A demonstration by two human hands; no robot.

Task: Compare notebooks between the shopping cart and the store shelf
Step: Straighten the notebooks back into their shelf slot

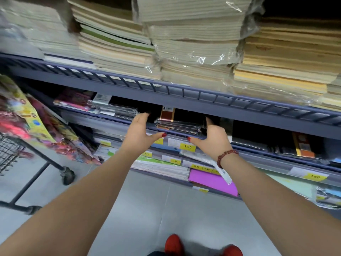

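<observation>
A stack of black plastic-wrapped notebooks (178, 124) lies on the middle store shelf (258, 147), with a brown-covered one (167, 113) on top. My left hand (142, 129) reaches into the dark gap just left of the stack, fingers straight, tips hidden in shadow, thumb spread out. At the stack's right end my right hand (212, 138), with a red bead bracelet, has its fingers against the side and its thumb spread below the shelf edge. The shopping cart (11, 154), black wire, stands at the far left holding colourful printed items (27, 117).
Tall piles of pale exercise books (193, 43), some in clear wrap, fill the upper shelf (184, 92). Yellow price tags (187, 147) line the shelf edges. Lower shelves hold a magenta pad (212, 182) and paper packs. A cart wheel (68, 175) rests on the grey floor.
</observation>
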